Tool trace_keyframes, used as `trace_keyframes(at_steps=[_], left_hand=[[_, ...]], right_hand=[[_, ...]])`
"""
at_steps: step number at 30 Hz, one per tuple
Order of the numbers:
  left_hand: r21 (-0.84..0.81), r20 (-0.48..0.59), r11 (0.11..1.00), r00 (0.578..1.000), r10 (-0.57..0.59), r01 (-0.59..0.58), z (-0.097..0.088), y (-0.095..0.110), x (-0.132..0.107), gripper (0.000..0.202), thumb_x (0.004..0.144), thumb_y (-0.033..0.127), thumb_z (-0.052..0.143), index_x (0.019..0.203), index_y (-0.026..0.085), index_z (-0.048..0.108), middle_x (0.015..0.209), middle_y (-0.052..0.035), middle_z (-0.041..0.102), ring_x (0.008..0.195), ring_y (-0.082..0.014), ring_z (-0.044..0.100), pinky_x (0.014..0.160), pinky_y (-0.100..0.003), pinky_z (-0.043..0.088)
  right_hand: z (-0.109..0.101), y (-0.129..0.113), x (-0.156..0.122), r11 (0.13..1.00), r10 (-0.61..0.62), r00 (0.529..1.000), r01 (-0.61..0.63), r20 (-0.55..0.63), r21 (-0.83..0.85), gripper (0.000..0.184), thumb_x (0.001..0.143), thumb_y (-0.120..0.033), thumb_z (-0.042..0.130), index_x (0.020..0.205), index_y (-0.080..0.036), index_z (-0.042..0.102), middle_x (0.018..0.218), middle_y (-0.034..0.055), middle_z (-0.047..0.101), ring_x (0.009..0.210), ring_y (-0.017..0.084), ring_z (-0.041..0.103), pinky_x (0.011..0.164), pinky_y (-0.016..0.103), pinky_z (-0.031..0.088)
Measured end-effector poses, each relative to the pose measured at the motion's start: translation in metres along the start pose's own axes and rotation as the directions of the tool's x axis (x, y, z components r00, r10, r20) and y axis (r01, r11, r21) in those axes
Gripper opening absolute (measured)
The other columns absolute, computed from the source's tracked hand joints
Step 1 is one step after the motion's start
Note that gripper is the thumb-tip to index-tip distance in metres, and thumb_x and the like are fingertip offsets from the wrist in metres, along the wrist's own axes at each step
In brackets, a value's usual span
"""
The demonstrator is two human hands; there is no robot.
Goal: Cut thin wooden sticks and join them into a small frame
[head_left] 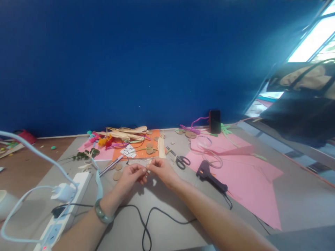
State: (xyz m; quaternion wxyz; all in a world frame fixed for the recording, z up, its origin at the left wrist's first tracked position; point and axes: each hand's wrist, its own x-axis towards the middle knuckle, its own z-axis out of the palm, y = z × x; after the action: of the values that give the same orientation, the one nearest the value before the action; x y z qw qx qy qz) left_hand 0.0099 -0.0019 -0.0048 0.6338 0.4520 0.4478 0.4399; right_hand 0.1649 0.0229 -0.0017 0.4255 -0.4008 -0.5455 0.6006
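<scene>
My left hand (134, 174) and my right hand (162, 170) meet over the middle of the table, fingertips pinched together. Whatever lies between the fingers is too small to make out. Just beyond them a pale raffia strip (161, 146) lies by the edge of an orange sheet (146, 155). Black-handled scissors (181, 161) rest to the right of my right hand. Farther right, a black glue gun (211, 177) lies partly on pink paper (251, 188). Small round wooden discs (117, 175) sit near my left hand, beside a pen (111, 165).
A white power strip (70, 209) with a charger (62, 192) and cables stands at the left. A black cord (167, 214) loops below my hands. At the back are a raffia bundle (128, 132), an upright phone (215, 121) and a blue partition (157, 62).
</scene>
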Motion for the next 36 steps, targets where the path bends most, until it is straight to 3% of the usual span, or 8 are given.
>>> trace_keyframes(at_steps=[6,13,19,25,36], left_hand=[[-0.055,0.02,0.998,1.0,-0.016,0.017,-0.0022,-0.0033,0.0025,0.024,0.07,0.035,0.071,0.069,0.012,0.063,0.062,-0.0027,0.065,0.048,-0.0083,0.055,0.047,-0.019,0.042],[-0.08,0.024,0.996,0.999,0.031,-0.029,-0.0013,0.0015,0.0004,0.022,0.072,0.034,0.07,0.07,0.012,0.064,0.056,0.0002,0.062,0.049,-0.0075,0.054,0.049,-0.018,0.042],[-0.05,0.027,0.998,0.999,0.037,-0.036,0.0,0.0028,-0.0003,0.023,0.071,0.033,0.071,0.07,0.011,0.065,0.059,-0.0014,0.064,0.049,-0.008,0.055,0.049,-0.019,0.043],[-0.156,0.045,0.987,0.998,-0.04,0.047,-0.002,-0.0014,0.0009,0.026,0.075,0.037,0.067,0.074,0.011,0.065,0.068,-0.0051,0.068,0.05,-0.009,0.057,0.047,-0.019,0.041],[-0.139,0.048,0.989,0.998,-0.034,0.041,-0.0015,-0.0026,0.0022,0.023,0.073,0.034,0.069,0.071,0.011,0.065,0.066,-0.0036,0.066,0.048,-0.0076,0.056,0.047,-0.018,0.042]], right_hand=[[-0.0016,0.0006,0.0008,1.0,-0.002,1.0,0.002,-0.027,-0.016,0.024,0.07,-0.032,0.069,0.06,-0.016,0.054,0.056,-0.0024,0.06,0.056,0.011,0.052,0.058,0.024,0.038],[-0.0041,-0.0045,0.0002,0.999,-0.03,0.997,0.029,0.069,0.026,0.02,0.069,-0.032,0.07,0.064,-0.015,0.06,0.063,0.0003,0.064,0.063,0.013,0.057,0.065,0.027,0.042],[-0.0042,-0.0026,0.0001,0.998,-0.047,0.998,0.045,0.052,0.049,0.021,0.07,-0.033,0.07,0.064,-0.016,0.059,0.061,-0.0008,0.062,0.061,0.013,0.056,0.065,0.027,0.042],[-0.0029,-0.0045,-0.0013,0.998,-0.04,0.999,0.039,0.023,0.057,0.022,0.068,-0.034,0.071,0.064,-0.015,0.06,0.062,-0.0017,0.06,0.061,0.012,0.053,0.065,0.026,0.04],[-0.0012,-0.0054,-0.0025,0.999,-0.029,0.999,0.029,-0.015,0.041,0.021,0.067,-0.032,0.07,0.062,-0.016,0.058,0.061,-0.0023,0.059,0.06,0.011,0.05,0.063,0.025,0.039]])
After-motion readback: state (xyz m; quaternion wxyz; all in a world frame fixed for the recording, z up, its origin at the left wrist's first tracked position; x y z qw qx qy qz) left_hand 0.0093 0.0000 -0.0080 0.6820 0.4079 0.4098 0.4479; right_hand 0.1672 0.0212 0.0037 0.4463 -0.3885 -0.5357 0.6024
